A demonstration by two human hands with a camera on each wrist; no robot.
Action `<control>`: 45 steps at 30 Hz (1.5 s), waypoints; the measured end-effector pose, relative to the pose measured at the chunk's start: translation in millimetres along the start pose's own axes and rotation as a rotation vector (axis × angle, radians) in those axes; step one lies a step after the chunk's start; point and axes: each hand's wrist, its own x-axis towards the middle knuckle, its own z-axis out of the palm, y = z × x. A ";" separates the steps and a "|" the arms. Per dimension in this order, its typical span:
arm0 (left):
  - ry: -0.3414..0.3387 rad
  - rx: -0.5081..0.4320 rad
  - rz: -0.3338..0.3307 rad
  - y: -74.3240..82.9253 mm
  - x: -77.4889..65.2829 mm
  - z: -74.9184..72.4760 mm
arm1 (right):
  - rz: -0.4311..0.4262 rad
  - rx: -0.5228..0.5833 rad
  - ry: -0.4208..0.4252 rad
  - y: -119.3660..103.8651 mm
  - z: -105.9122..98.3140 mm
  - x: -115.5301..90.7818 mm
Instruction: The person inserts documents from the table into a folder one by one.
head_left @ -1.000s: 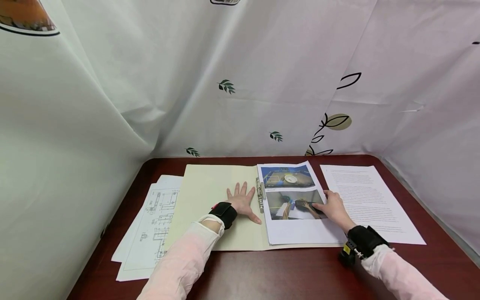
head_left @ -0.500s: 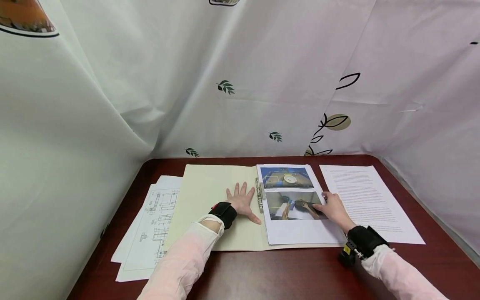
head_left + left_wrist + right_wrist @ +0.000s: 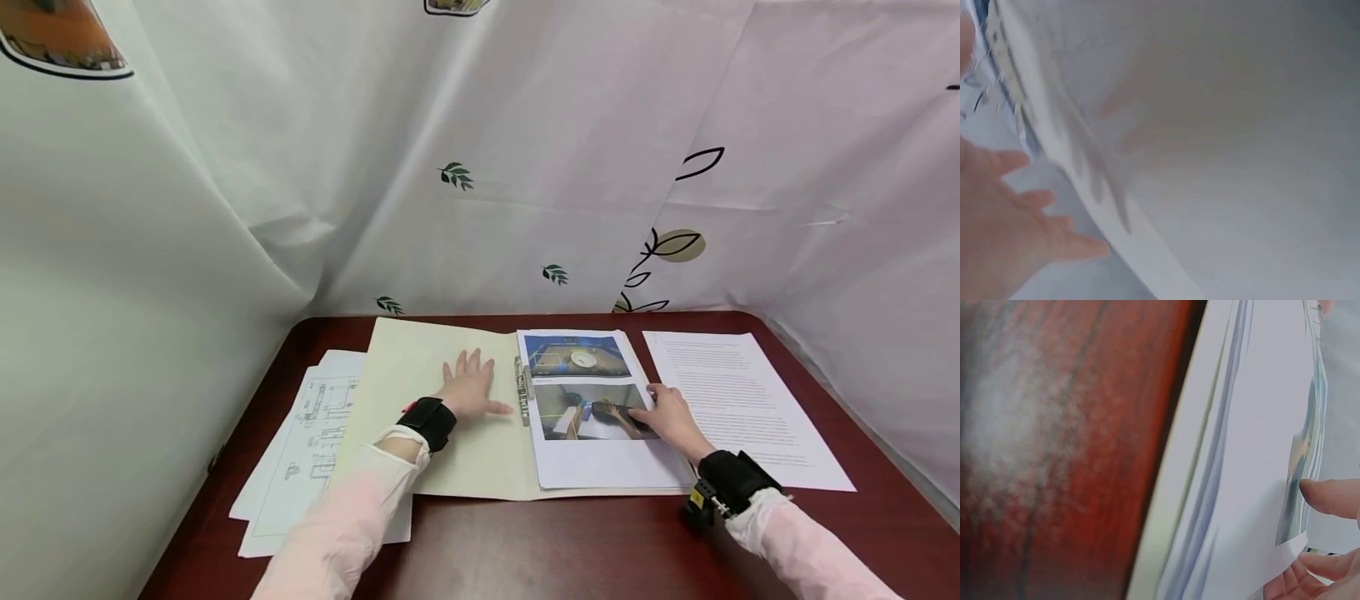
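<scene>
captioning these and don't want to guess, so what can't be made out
Head view: wording on the text sheet, too small to read.
Head view: right parts of the drawings, hidden by the folder and left sleeve.
Left wrist view: part of the left hand, cut off by the left edge.
Right wrist view: part of the right hand, cut off by the right edge.

Pale pink sleeves (image 3: 330, 525) have white cuffs (image 3: 750, 518) beside black wristbands (image 3: 429, 422).

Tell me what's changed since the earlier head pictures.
The folder's left cover has lifted slightly; the left hand, fingers spread over it, has shifted leftward and farther from the person. Nothing was visibly let go. The right hand stays at the edge of the printed pages; the text sheet hasn't moved.
</scene>
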 end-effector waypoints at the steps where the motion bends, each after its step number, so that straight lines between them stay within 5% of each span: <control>1: 0.047 -0.012 -0.013 -5.0 -0.2 -5.5 | 0.000 0.002 -0.001 0.5 -0.7 -0.2; 7: 0.315 -0.068 -0.134 -53.2 -10.7 -39.8 | 0.003 0.015 -0.007 2.8 -3.2 -1.3; 12: 0.411 -0.088 -0.267 -103.7 -32.2 -58.7 | 0.005 0.009 -0.007 3.5 -3.7 -0.5; 18: 0.371 -0.066 -0.479 -157.4 -69.7 -58.8 | 0.013 0.017 -0.017 3.4 -3.0 -1.5; 25: 0.200 -0.110 -0.714 -188.0 -109.1 -49.1 | 0.011 0.018 -0.019 2.6 -3.5 -3.1; 29: 0.118 -0.140 -0.721 -197.9 -120.4 -46.6 | 0.009 0.021 -0.017 2.0 -3.7 -3.8; 33: 0.105 -0.154 -0.717 -202.4 -122.5 -47.3 | 0.012 0.026 -0.017 2.5 -2.8 -3.1; 45: 0.250 -0.129 -0.679 -211.8 -129.1 -54.5 | 0.011 0.048 -0.009 2.5 -0.4 -0.2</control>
